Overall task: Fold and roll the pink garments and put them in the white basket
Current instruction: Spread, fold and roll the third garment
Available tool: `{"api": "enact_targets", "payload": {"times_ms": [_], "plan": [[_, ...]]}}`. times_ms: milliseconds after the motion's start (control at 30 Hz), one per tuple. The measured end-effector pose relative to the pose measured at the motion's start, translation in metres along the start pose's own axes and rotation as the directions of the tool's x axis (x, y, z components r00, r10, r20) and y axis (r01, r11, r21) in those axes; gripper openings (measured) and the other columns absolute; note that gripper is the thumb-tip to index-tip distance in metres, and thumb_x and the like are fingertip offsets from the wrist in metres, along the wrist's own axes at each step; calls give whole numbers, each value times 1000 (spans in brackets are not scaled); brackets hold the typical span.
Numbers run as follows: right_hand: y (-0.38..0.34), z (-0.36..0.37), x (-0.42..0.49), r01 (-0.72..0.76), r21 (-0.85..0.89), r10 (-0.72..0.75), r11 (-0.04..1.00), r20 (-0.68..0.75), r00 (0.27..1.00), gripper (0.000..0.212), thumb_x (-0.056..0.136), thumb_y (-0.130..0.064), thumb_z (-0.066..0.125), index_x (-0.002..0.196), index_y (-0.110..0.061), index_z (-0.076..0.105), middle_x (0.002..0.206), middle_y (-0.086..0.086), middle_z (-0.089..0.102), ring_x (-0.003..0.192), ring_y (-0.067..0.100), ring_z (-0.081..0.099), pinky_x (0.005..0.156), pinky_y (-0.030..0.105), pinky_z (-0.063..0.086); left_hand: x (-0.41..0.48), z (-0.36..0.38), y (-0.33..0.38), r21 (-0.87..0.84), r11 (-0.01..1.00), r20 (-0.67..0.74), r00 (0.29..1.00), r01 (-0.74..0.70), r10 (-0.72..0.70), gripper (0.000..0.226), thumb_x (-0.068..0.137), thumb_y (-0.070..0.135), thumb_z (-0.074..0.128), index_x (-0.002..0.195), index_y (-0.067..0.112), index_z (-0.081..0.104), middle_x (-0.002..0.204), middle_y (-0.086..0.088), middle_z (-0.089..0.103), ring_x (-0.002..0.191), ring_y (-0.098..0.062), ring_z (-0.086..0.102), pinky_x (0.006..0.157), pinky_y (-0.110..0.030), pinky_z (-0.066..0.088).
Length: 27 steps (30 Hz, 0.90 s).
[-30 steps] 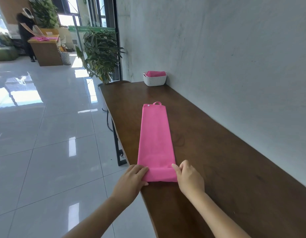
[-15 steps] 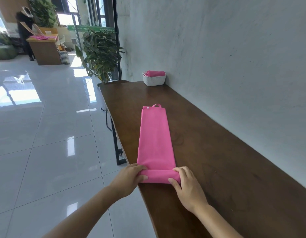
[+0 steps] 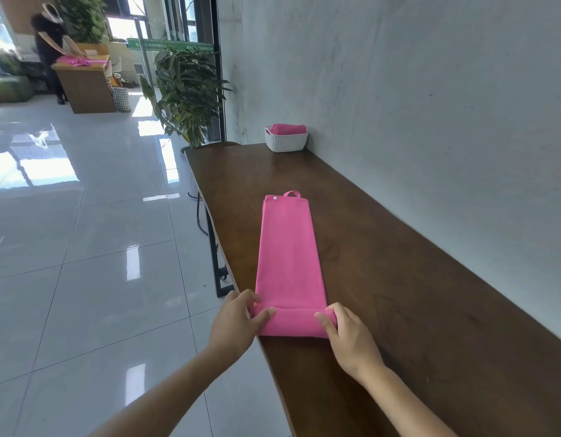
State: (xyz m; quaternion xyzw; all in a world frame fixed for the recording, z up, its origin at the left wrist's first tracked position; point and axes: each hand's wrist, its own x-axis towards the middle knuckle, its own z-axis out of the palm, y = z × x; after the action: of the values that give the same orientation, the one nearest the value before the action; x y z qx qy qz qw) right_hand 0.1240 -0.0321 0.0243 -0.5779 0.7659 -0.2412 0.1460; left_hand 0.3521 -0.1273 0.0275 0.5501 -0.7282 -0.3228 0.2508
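Two hands work on one pink garment (image 3: pixel 288 257), which lies folded into a long narrow strip on the brown table (image 3: pixel 414 294), its length running away from the person. Its near end is turned over into one short roll. The left hand (image 3: pixel 238 320) grasps the left end of this roll, with the thumb on top and the fingers curled around the cloth. The right hand (image 3: pixel 348 335) grasps the right end in the same way. At the far end of the strip I count one small loop (image 3: pixel 291 193) and one white snap (image 3: pixel 275 198).

One white basket (image 3: pixel 285 143) stands at the far end of the table, close to the wall, and one pink roll (image 3: pixel 288 128) lies in it. Whether more cloth lies under this roll, I cannot tell.

Some fingertips of both hands are hidden behind the roll. Both forearms are cut off by the lower border, and the near end of the table too. Far away on the left, one person (image 3: pixel 50 36) stands at a wooden counter (image 3: pixel 87 86) with pink cloth (image 3: pixel 73 60) on it; the details there are too small to make out.

The left corner of the roll lies just at the left edge of the table, and the left hand hangs partly over the tiled floor (image 3: pixel 84 247). Bare wood stretches between the strip and the basket, well apart from each other, and also between the strip and the wall on the right. One potted plant (image 3: pixel 184 89) stands beyond the far left corner of the table.
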Motion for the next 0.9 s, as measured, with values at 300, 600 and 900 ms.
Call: {"api": "enact_targets", "payload": {"times_ms": [300,600,900], "plan": [[-10,-6,26,-168,-79,169,983,7,986,56,93,-74,28,102,-22,47,84,-9,59,69,4,58,48,18,35,-8,13,-20,383,783,-28,842,-490,539,44,93,53,61,126,23,61,124,4,55,115,-18,50,91,-31,53],[-2,7,20,104,-178,-125,979,-116,985,63,94,-75,17,127,-30,47,119,-11,56,93,2,56,61,10,41,7,13,-18,450,736,102,847,-507,521,50,102,49,37,133,14,54,122,-5,60,111,-25,58,87,-37,59],[8,5,-2,129,-79,-133,989,-41,990,79,87,-76,40,151,-31,32,147,-12,37,123,3,46,94,20,49,13,-4,-7,337,845,299,898,-416,323,51,101,55,41,137,19,49,120,0,57,105,-18,52,96,-33,48]]}}
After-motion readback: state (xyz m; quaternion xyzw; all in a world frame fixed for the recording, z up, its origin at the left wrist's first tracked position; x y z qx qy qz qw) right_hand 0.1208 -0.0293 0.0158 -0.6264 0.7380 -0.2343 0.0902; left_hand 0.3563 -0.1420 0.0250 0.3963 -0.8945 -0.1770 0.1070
